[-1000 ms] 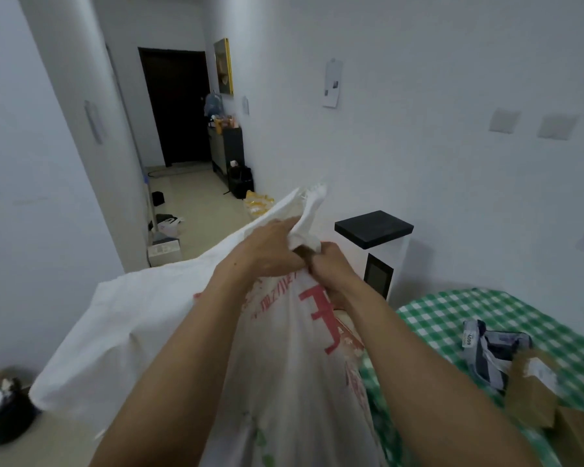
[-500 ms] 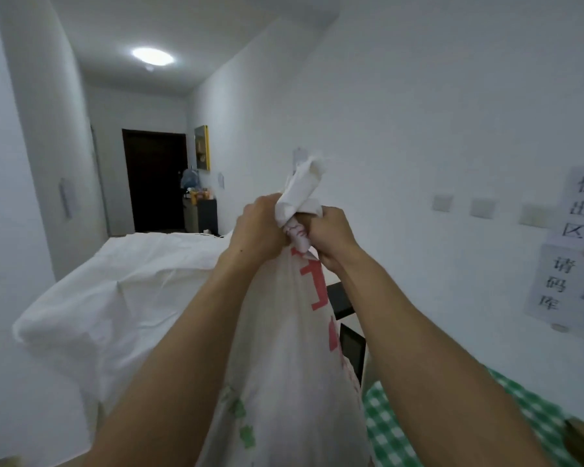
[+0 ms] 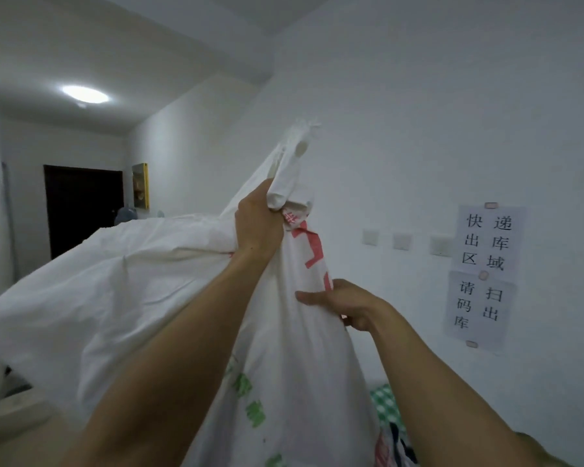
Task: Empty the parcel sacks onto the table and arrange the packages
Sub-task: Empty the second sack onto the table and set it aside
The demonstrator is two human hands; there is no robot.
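Large white woven sack with red and green print (image 3: 284,365) hoisted high, above green checked tablecloth (image 3: 383,404). Left hand (image 3: 257,227) fisted tight round bunched corner. Right hand (image 3: 343,303) half open, fingers pinching sack's side lower down. Risk: one-fist hold slips, sack drops; parcels tumbling out could overshoot table edge.

The right hand (image 3: 346,306) lets go of the sack (image 3: 294,348) top and drops toward 5 o'clock, now pinching the sack's side.
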